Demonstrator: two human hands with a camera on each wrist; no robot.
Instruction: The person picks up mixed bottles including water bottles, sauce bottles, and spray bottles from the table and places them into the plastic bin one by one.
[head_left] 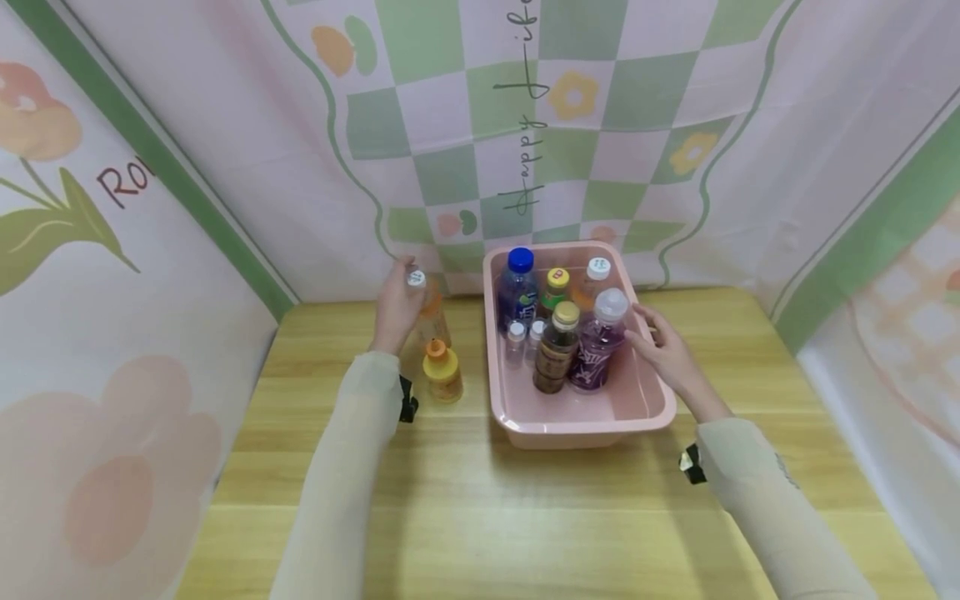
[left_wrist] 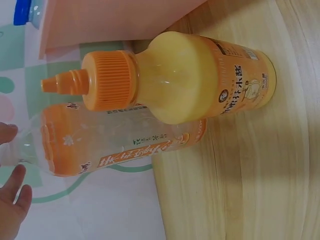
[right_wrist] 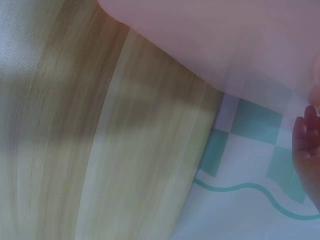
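My left hand [head_left: 397,307] pinches the neck of a clear plastic bottle [left_wrist: 120,137] with an orange label and a white cap [head_left: 416,279]. That bottle stands upright on the table, left of a pink basin [head_left: 577,428]. In front of it is a yellow squeeze bottle [left_wrist: 177,77] with an orange nozzle cap, untouched by the hand. My right hand [head_left: 663,354] grips the basin's right rim, the thumb on the inner side. Only part of that hand [right_wrist: 307,150] shows at the edge of the right wrist view.
Inside the basin stand a blue-capped bottle [head_left: 519,292], a purple bottle [head_left: 597,350], a dark gold-capped bottle [head_left: 557,358], a yellow-capped bottle [head_left: 557,283], a white-capped bottle [head_left: 597,271] and two small vials. A patterned curtain [head_left: 450,100] hangs behind the wooden table [head_left: 525,525].
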